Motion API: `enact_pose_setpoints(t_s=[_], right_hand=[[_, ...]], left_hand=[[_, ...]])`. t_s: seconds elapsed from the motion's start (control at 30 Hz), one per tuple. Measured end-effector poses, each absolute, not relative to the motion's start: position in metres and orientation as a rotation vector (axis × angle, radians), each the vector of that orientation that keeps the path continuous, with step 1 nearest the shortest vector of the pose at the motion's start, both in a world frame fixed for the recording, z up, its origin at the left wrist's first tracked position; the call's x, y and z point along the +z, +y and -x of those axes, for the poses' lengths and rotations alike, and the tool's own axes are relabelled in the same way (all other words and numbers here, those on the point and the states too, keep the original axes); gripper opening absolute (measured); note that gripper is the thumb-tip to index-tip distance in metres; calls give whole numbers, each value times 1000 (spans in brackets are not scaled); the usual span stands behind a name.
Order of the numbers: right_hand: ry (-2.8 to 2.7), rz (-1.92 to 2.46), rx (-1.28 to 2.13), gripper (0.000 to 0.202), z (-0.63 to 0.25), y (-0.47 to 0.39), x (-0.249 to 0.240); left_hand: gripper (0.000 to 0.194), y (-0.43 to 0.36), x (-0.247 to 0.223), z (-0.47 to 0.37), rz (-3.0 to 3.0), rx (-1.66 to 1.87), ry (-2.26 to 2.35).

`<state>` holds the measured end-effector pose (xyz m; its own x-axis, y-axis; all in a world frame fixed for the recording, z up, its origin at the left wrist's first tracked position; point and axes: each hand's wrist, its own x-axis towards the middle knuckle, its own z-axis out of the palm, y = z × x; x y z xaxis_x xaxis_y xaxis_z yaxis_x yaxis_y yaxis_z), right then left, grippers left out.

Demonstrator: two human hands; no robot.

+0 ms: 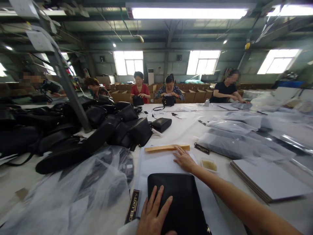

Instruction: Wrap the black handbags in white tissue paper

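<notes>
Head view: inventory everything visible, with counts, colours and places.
table: one, white, beneath
bag: one, black, front centre
tags: several, black, on table; two read DELUXITY
sheet: one, white, under bag
strip: one, tan, beyond bag
container: one, clear-yellow, right of sheet
boards: one stack, grey, right
wrapped items: several, grey, right
loose bags: many, black, left
plastic: uncounted, clear, front left
post: one, grey, left
cartons: many, brown, background
people: five, varied clothing, far side
windows: several, bright, back
lights: several, white, overhead
left hand: one, bare, on bag
right hand: one, bare, at strip
</notes>
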<state>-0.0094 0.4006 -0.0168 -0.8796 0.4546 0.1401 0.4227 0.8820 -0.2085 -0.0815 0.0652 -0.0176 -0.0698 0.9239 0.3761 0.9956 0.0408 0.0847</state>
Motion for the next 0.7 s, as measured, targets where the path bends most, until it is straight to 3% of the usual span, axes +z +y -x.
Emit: enact_pose_setpoints(t_s=[0.37,0.47,0.6,0.7], right_hand=[[-2702,610,179,18,13,389,1],[-2662,600,173,17,4,383,13],[-2647,473,135,19,-12,368,35],[-2623,300,80,22,-25,356,49]], left_hand=[[89,69,-32,85,1926,-563,-2107],[81,66,-7,99,2077,-679,-2115],[44,89,48,124,1956,-865,-2333],[40,131,76,146,2000,-922,-2336]])
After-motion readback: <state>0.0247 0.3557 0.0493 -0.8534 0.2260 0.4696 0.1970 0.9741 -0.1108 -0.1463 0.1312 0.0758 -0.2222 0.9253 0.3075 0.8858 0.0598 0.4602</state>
